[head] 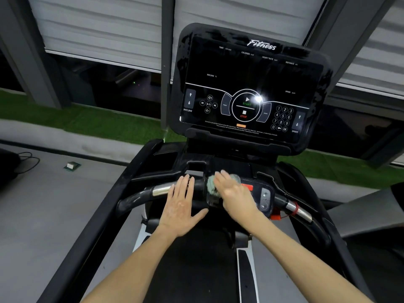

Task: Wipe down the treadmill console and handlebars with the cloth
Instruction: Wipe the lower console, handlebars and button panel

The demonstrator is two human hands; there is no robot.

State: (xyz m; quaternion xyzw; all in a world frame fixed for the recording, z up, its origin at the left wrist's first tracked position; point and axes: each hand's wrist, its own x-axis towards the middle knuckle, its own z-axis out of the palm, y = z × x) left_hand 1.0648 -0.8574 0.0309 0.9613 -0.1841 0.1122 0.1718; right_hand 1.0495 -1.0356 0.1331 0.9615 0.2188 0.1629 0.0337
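- While the black treadmill console (251, 73) stands glossy ahead with a lamp glare beside its START mark, pale blinds (98, 29) hang behind it over dark window glass.
- Grey floor (54, 204) lies to the left, with a strip of green turf (87, 119) along the wall, a loose cable (28, 160) and a small box (72, 165).
- Below the screen, the curved handlebar (135, 199) crosses the view, black with metal sleeves. A button pad (265, 200) sits right of centre, and a red clip (277, 216) hangs near the right sleeve.
- Side rails run down both edges, with the dark running belt (196, 270) between them, under the forearms.
- Left hand (181, 206): palm down, fingers straight and slightly spread, tips over the bar beside the left metal sleeve, holding nothing.
- Right hand (234, 191): blurred, fingers straight and together, pressing flat on the cloth (211, 185).
- That pale green cloth lies bunched on the middle of the bar, mostly under the right fingers, just right of the left fingertips.
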